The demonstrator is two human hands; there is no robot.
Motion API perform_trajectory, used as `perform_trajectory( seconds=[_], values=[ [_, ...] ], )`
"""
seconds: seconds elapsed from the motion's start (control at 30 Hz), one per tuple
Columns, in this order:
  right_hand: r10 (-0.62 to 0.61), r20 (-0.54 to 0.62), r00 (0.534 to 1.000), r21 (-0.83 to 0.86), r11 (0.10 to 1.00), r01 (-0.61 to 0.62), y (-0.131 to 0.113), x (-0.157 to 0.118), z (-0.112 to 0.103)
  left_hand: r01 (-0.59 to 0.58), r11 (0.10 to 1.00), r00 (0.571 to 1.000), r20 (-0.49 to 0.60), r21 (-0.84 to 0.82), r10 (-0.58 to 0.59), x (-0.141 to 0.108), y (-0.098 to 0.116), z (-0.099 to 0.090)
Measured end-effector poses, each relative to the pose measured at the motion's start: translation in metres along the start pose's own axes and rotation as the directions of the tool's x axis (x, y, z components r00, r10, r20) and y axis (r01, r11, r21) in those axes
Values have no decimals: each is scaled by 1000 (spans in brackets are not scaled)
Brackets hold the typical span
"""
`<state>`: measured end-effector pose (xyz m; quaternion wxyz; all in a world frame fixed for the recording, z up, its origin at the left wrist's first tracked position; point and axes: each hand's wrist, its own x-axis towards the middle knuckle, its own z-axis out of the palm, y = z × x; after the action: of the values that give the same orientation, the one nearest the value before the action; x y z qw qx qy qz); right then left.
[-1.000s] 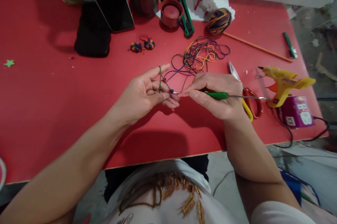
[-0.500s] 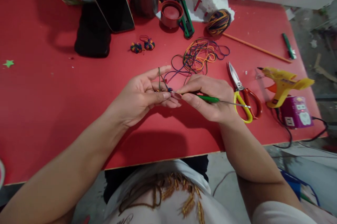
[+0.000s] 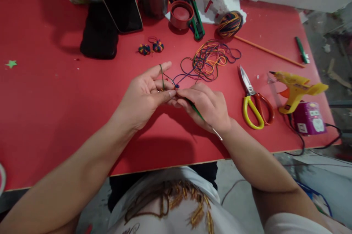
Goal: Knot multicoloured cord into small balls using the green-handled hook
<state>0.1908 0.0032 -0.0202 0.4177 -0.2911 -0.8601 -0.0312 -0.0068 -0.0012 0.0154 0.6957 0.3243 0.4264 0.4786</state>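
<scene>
My left hand (image 3: 148,93) pinches a small piece of multicoloured crochet work (image 3: 176,86) between thumb and fingers, with a strand of yarn (image 3: 162,76) looped over its raised index finger. Closed round a green-handled crochet hook (image 3: 196,111) is my right hand (image 3: 206,104); the hook's bare metal end sticks out below the palm. Both hands' fingertips meet at the crochet work, and the hook's working tip is hidden there. From the work the yarn runs to a loose tangle of multicoloured yarn (image 3: 206,60) on the red table.
Scissors (image 3: 251,98), a yellow glue gun (image 3: 295,89) and a purple box (image 3: 309,117) lie to the right. Behind are a yarn ball (image 3: 230,24), a green cutter (image 3: 197,21), a red round container (image 3: 180,14), two small crocheted pieces (image 3: 151,47) and a propped phone (image 3: 118,1).
My right hand has moved left and turned, so the hook's rear end now points down toward me. Its fingertips have come closer to the left hand's. The left index finger has shifted slightly.
</scene>
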Motion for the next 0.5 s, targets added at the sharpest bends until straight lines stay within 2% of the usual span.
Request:
perform_trajectory(
  seconds=[0.17,0.33,0.5],
  values=[
    [23,24,999,-69,997,-21,-4,-1,1,-24,995,999,-42,93,28,-1,1,4],
    [-19,-41,999,1,1000,19,-3,-3,1,-11,997,1000,3,80,11,-1,0,1],
    [-15,-19,1000,-25,1000,15,-4,-1,-2,19,998,999,50,55,-22,0,0,-3]
  ],
)
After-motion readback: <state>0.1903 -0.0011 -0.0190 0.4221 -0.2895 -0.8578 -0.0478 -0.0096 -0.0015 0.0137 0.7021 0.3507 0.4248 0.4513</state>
